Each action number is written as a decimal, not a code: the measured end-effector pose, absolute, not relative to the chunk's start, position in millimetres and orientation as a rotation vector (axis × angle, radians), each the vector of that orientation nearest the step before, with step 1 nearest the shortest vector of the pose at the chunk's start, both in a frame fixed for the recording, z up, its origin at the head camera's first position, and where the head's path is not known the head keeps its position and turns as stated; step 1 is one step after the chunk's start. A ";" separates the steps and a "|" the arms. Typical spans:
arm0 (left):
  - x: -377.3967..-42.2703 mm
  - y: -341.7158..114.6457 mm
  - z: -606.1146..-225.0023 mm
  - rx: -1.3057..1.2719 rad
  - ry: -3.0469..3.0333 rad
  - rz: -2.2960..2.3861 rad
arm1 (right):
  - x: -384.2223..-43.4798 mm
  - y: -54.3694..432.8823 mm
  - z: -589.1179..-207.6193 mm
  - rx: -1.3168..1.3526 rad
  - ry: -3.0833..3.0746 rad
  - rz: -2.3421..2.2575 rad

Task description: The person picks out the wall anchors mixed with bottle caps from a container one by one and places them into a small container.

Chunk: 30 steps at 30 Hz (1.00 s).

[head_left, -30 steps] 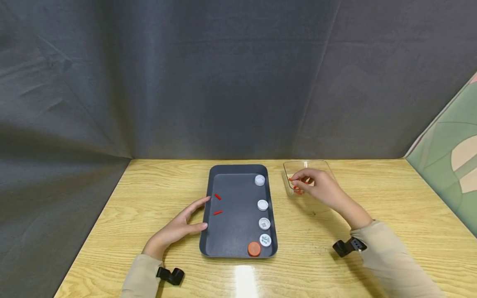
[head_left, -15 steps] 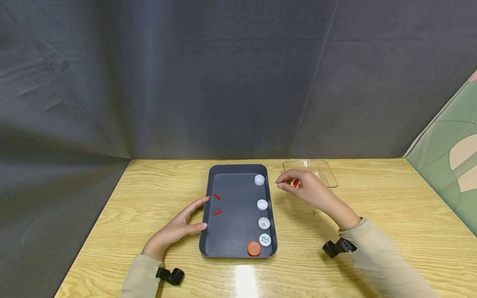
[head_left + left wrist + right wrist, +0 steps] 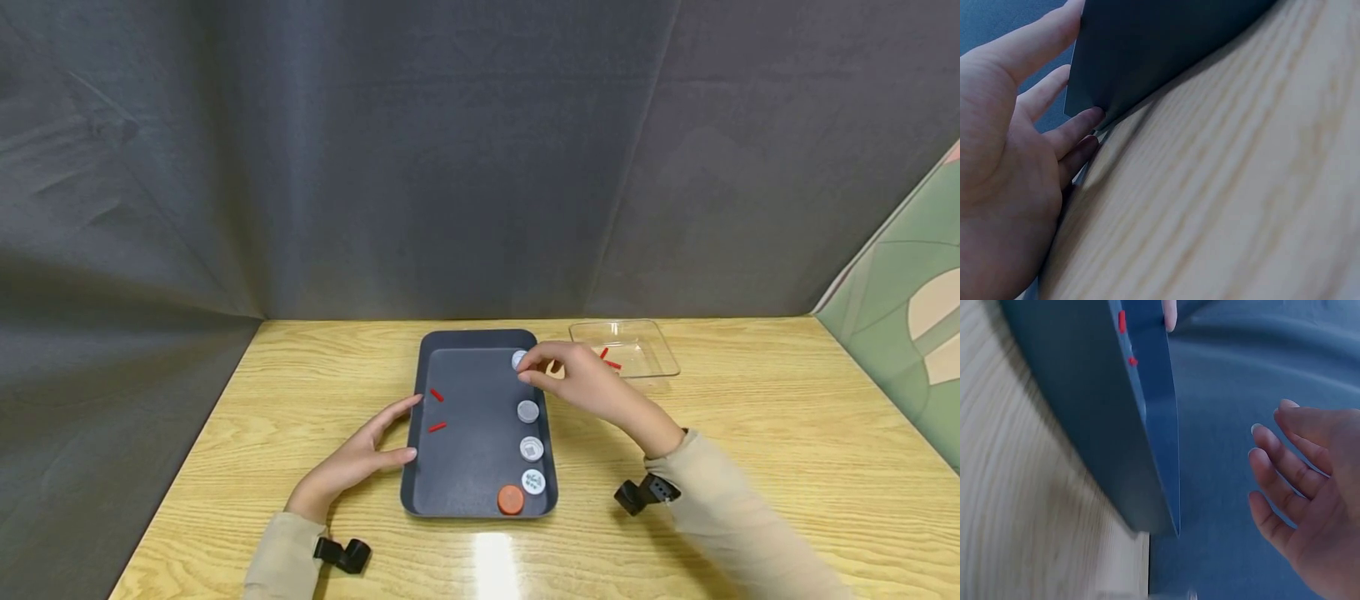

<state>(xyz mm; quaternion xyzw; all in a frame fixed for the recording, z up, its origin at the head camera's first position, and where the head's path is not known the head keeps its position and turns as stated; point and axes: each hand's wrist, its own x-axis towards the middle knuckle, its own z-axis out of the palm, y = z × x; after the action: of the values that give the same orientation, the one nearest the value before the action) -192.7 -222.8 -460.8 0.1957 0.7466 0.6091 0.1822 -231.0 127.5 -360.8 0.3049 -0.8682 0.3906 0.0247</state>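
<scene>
My right hand (image 3: 581, 375) hovers over the right rim of a dark tray (image 3: 472, 475), its fingertips overlapping the farthest white round cap (image 3: 517, 360). In the right wrist view its fingers are loosely bent, thumb and index tips close together, with nothing visible between them. My left hand (image 3: 356, 458) rests against the tray's left rim, thumb and index finger spread. Its fingertips touch the tray's outer wall (image 3: 1147, 56) in the left wrist view. Inside the tray's left half lie two short red sticks, the far stick (image 3: 437, 395) and the near stick (image 3: 437, 427).
Behind the right hand stands a clear container (image 3: 648, 367) with a few red sticks (image 3: 613, 364) in it. Several round caps line the tray's right side, among them an orange cap (image 3: 511, 500). A grey curtain (image 3: 450, 167) hangs behind the wooden table (image 3: 300, 375).
My right hand has moved left from the clear container to over the tray's right rim. A red stick seen at its fingertips earlier no longer shows there. The left hand stays put.
</scene>
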 end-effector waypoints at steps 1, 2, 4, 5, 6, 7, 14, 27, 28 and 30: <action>-192.6 -222.8 -460.9 0.552 2.106 1.718 | -230.6 124.6 -360.2 0.956 -2.683 1.213; -192.6 -222.6 -460.9 0.551 2.105 1.718 | -230.2 121.6 -359.6 0.967 -2.683 1.220; -192.6 -222.5 -461.1 0.551 2.102 1.718 | -229.7 116.0 -358.7 0.988 -2.682 1.228; -192.6 -222.5 -461.2 0.552 2.101 1.719 | -229.6 113.2 -358.1 0.999 -2.683 1.231; -192.6 -222.5 -461.3 0.552 2.099 1.721 | -229.6 110.4 -357.6 1.011 -2.685 1.229; -192.7 -222.6 -461.4 0.553 2.098 1.722 | -229.8 107.3 -357.1 1.020 -2.686 1.229; -193.7 -223.3 -461.9 0.561 2.091 1.730 | -231.5 86.8 -353.8 1.092 -2.707 1.230; -192.3 -222.9 -459.8 0.533 2.102 1.728 | -245.8 56.6 -354.5 1.244 -2.675 1.157; -192.5 -222.8 -459.9 0.539 2.102 1.726 | -247.3 55.1 -355.5 1.255 -2.681 1.154; -193.0 -222.4 -460.3 0.553 2.100 1.722 | -250.1 52.7 -357.3 1.275 -2.695 1.158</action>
<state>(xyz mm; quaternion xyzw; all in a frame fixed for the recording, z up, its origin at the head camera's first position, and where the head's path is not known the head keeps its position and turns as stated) -193.0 -222.4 -460.3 0.1960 0.7448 0.6108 0.1838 -250.1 52.7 -357.3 0.3985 -0.8423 0.3619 -0.0283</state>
